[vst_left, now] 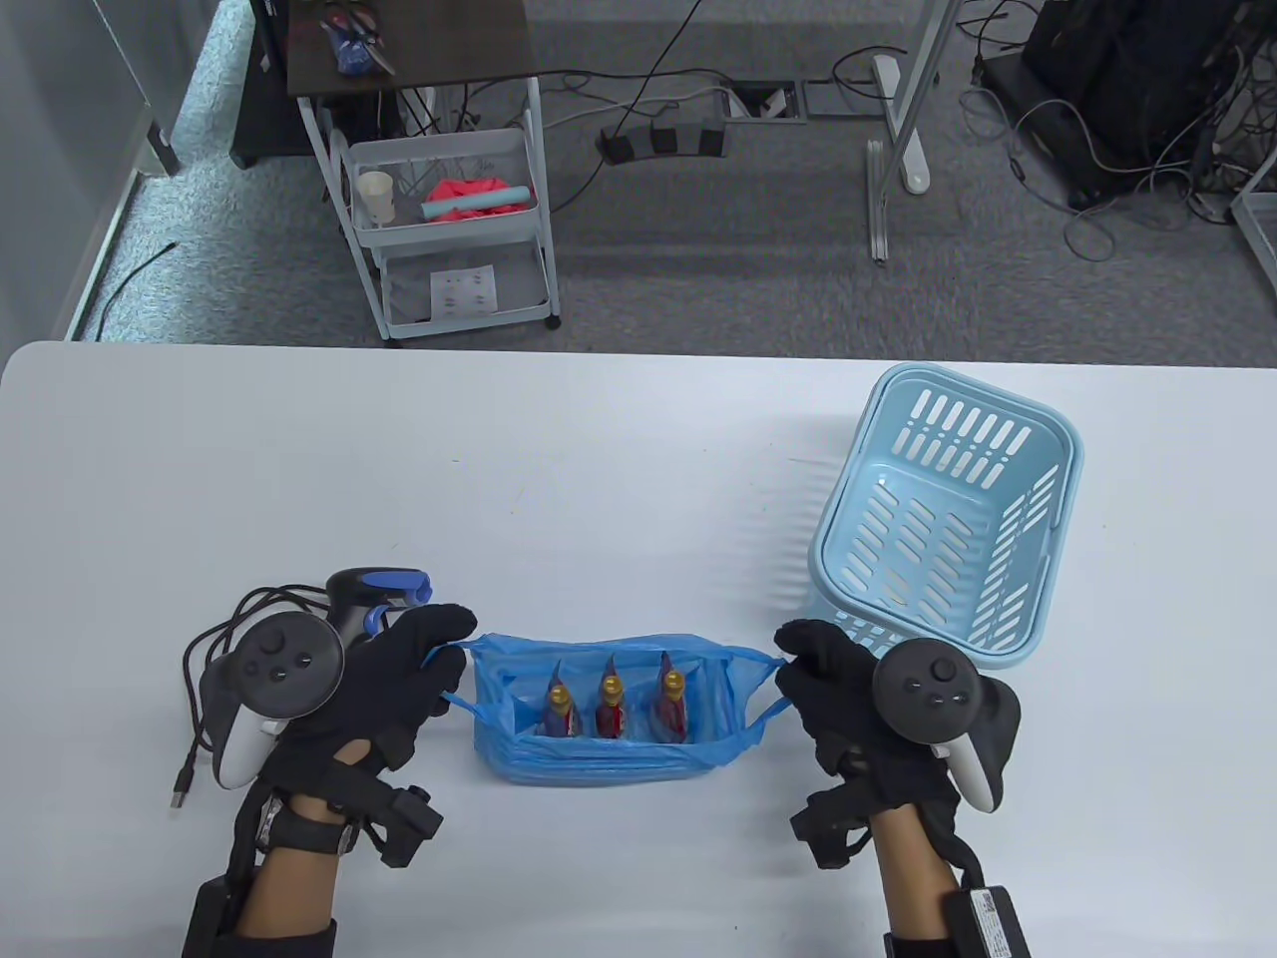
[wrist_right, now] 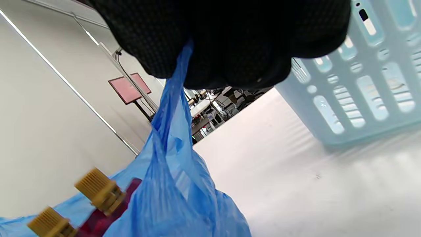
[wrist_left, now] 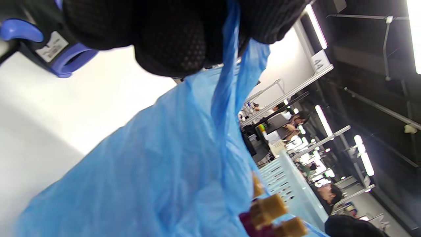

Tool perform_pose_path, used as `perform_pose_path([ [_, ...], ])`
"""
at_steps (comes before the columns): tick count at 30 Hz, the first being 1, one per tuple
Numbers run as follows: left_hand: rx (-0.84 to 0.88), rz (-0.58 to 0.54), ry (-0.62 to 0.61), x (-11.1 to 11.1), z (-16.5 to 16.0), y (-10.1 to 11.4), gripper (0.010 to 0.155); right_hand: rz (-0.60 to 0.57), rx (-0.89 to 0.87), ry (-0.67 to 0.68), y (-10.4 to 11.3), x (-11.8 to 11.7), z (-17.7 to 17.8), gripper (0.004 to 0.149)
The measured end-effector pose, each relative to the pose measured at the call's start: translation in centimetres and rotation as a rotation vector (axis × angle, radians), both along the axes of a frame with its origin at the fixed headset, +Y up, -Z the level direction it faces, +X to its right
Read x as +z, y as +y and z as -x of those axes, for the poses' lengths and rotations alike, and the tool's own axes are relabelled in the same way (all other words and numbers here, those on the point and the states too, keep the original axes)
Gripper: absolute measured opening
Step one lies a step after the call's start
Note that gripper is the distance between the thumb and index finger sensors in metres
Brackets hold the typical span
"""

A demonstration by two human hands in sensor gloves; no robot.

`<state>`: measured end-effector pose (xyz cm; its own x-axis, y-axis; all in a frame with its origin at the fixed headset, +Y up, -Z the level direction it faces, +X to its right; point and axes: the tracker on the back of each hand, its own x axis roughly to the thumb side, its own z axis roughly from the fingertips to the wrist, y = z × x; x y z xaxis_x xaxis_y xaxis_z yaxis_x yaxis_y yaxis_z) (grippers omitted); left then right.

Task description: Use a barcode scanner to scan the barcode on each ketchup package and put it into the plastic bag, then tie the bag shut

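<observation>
A blue plastic bag [vst_left: 599, 743] stands open on the white table near the front edge, with three red ketchup packages [vst_left: 611, 704] with tan caps upright inside. My left hand [vst_left: 399, 669] grips the bag's left handle [wrist_left: 227, 82]. My right hand [vst_left: 828, 669] grips the right handle [wrist_right: 171, 108]. Both handles are pulled taut outward. The caps [wrist_left: 268, 207] show past the bag's rim in the left wrist view, and caps [wrist_right: 97, 187] also poke out in the right wrist view. The black and blue barcode scanner [vst_left: 374, 594] lies just behind my left hand.
A light blue slotted basket [vst_left: 948, 519] stands tilted at the right, just behind my right hand, and looks empty. The scanner's black cable [vst_left: 205, 689] coils at the left. Beyond the table's far edge stands a white trolley [vst_left: 449, 220].
</observation>
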<state>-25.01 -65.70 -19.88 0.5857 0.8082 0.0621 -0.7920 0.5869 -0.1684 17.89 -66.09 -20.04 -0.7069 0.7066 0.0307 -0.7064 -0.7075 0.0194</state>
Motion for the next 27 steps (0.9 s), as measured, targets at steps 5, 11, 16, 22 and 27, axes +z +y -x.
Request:
perform_pose_path([
  [5, 0.048, -0.066, 0.000, 0.5, 0.2, 1.9, 0.053, -0.041, -0.085, 0.035, 2.1, 0.1, 0.2, 0.043],
  [11, 0.059, -0.145, -0.001, 1.1, 0.0, 4.0, 0.050, -0.080, -0.156, 0.091, 4.4, 0.3, 0.9, 0.042],
  [16, 0.061, -0.196, 0.000, 1.6, -0.3, 5.3, 0.043, -0.108, -0.171, 0.128, 6.0, 0.7, 1.5, 0.041],
  [22, 0.051, -0.243, 0.002, 2.1, -0.5, 6.5, 0.043, -0.151, -0.151, 0.142, 7.3, 1.0, 1.9, 0.038],
  [27, 0.005, -0.284, 0.004, 2.6, -0.9, 7.2, 0.044, -0.168, -0.155, 0.157, 7.8, 1.2, 2.1, 0.037],
])
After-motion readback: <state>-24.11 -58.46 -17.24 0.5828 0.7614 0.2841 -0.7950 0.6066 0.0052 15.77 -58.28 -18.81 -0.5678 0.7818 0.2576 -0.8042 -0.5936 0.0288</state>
